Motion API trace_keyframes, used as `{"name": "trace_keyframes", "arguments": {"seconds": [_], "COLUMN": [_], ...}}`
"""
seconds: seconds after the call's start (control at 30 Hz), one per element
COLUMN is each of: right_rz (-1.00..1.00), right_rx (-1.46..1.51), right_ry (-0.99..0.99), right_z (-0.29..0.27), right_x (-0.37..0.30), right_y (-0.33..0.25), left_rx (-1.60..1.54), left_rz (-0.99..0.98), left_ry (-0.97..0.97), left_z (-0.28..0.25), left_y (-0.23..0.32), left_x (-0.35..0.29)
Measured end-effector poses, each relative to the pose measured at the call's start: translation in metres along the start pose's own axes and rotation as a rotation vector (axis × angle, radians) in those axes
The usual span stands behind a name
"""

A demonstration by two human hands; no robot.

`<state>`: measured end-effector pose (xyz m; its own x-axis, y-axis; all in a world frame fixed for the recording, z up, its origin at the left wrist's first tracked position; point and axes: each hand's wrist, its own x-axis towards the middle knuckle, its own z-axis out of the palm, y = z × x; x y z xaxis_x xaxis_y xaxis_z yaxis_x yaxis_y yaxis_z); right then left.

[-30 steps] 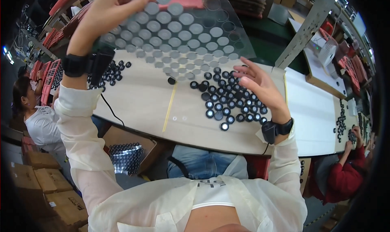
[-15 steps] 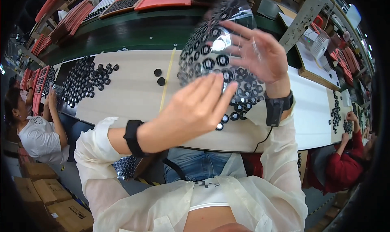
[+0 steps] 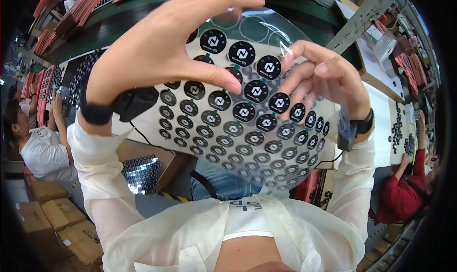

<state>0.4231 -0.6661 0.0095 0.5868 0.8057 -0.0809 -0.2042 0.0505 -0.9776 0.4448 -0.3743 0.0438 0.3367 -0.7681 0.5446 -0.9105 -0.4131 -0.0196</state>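
Note:
A large clear film sheet of round black stickers with white marks (image 3: 254, 138) hangs tilted across the middle, its lower part curving toward my body. At its upper right edge my right hand (image 3: 328, 79) has bent fingers around the film and grips it. My left hand (image 3: 152, 53) reaches over the sheet's upper left. Its thumb is stretched across the stickers and its fingers stand well apart from the thumb, with nothing seen between them. At the sheet's top, several clear circle outlines (image 3: 254, 28) carry no sticker. The tabletop behind the sheet is partly hidden.
Black round parts (image 3: 88, 74) lie in a group on the left of the bench. Below the bench edge is another sheet of round dark pieces (image 3: 143, 174). Co-workers sit at left (image 3: 45, 138) and right (image 3: 404, 196). Cardboard boxes (image 3: 78, 236) stand at lower left.
The sheet has come nearer and turned so its stickers face me. My left hand has risen up and left over it. My right hand's fingers have curled at its edge.

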Motion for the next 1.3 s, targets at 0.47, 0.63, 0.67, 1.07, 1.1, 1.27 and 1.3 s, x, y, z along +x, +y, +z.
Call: {"name": "trace_keyframes", "arguments": {"seconds": [0.47,0.63,0.67,1.07,1.1,1.27,1.3], "right_rz": [0.285,0.061,0.075,0.344,0.371,0.314,0.317], "right_rx": [-1.114,-1.228,-1.22,-1.003,-1.01,-1.026,-1.021], "right_ry": [0.303,0.48,0.48,0.427,0.426,0.431,0.428], "right_z": [-0.12,-0.071,-0.065,-0.068,-0.067,-0.065,-0.066], "right_x": [-0.023,-0.007,0.002,0.053,0.056,0.057,0.059], "right_y": [0.084,0.121,0.13,0.137,0.135,0.14,0.139], "left_rx": [-0.164,0.047,-0.013,-0.256,-0.266,-0.239,-0.23], "left_rz": [-0.508,-0.276,-0.229,-0.342,-0.344,-0.357,-0.358], "left_ry": [-0.27,-0.23,-0.319,-0.246,-0.253,-0.232,-0.227], "left_z": [0.181,0.193,0.196,0.24,0.239,0.239,0.239], "left_y": [0.017,0.022,0.023,0.033,0.034,0.035,0.035], "left_x": [-0.05,-0.07,-0.071,-0.076,-0.076,-0.077,-0.077]}}
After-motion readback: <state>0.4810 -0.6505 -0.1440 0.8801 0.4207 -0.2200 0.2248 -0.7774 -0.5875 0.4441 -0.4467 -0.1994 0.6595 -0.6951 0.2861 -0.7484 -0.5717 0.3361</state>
